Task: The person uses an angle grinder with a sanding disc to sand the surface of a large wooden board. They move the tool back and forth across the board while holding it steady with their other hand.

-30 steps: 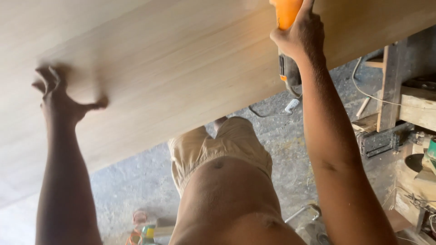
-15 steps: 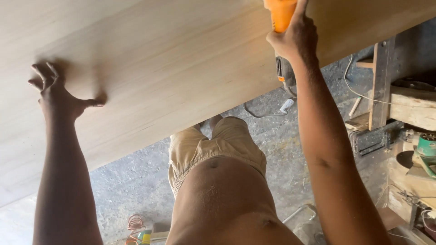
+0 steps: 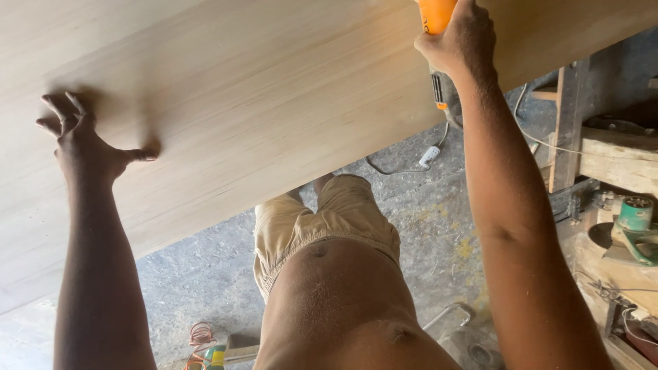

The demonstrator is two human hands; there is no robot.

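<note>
Left hand (image 3: pixel 81 147): fingers spread, flat on pale wood panel (image 3: pixel 260 103) | Right hand (image 3: pixel 460 42): fingers wrapped around orange power tool (image 3: pixel 436 15) at panel's far edge | Panel surface smooth; progress indeterminate.

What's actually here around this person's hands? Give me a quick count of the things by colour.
Pale wood: 1, the large pale wooden panel under the spread left hand
Orange: 1, the orange power tool gripped by the right hand
Green: 1, the green round-topped machine on the workbench at right
White: 1, the white cord plug hanging below the panel
Total: 4
</note>
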